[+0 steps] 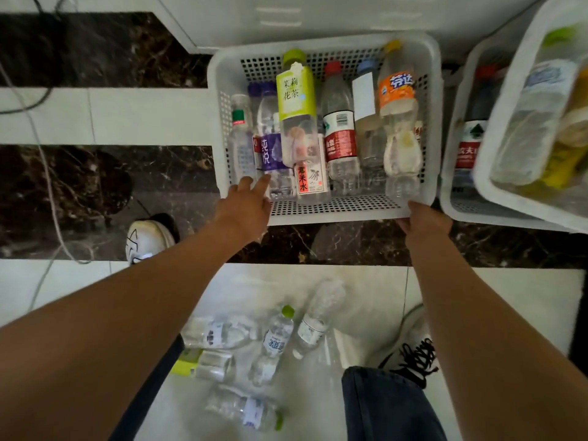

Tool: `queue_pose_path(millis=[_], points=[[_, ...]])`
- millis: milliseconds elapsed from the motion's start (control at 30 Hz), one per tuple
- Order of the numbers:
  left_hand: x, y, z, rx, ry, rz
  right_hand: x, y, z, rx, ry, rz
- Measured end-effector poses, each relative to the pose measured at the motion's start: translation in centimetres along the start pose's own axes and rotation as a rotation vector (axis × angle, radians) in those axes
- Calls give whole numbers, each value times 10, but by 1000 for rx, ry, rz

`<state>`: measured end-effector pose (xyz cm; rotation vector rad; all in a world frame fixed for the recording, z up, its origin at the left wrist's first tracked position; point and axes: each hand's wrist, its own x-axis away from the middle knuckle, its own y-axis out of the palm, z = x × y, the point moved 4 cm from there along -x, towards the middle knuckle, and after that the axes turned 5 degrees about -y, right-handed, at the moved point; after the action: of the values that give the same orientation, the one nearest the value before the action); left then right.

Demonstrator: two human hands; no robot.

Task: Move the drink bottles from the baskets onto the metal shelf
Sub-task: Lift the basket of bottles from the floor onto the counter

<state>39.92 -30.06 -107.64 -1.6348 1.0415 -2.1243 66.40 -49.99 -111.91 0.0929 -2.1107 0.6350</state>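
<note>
A white perforated basket [334, 214] lies ahead of me, full of several drink bottles. Among them are a green-labelled tea bottle [296, 100], an orange-labelled soda bottle [397, 90] and a red-labelled water bottle [340, 138]. My left hand [246, 208] reaches over the near left rim, its straight fingers touching a purple-labelled bottle [270, 151]. My right hand [424, 221] grips the basket's near right corner. No metal shelf can be made out.
Two more white baskets [461, 211] with bottles sit stacked at the right, the upper one [496, 186] tilted. Several loose bottles [273, 342] lie on the floor by my feet. A shoe [146, 237] stands at left; cables [47, 173] trail there.
</note>
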Motion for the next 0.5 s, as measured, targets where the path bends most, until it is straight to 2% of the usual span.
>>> queue_pose_path(millis=[67,200,333,500], points=[[-2,2,-2,12,-2,-9,11,-4,-5,-69,-1,77],[-7,-2,-5,60,-7,-34,33,-5,3,-64,56,121],[-11,-13,-18,81,-15,-38,44,-7,27,28,128,102],[-17,-25,-34,21,-27,-9,62,-2,59,-57,216,71]])
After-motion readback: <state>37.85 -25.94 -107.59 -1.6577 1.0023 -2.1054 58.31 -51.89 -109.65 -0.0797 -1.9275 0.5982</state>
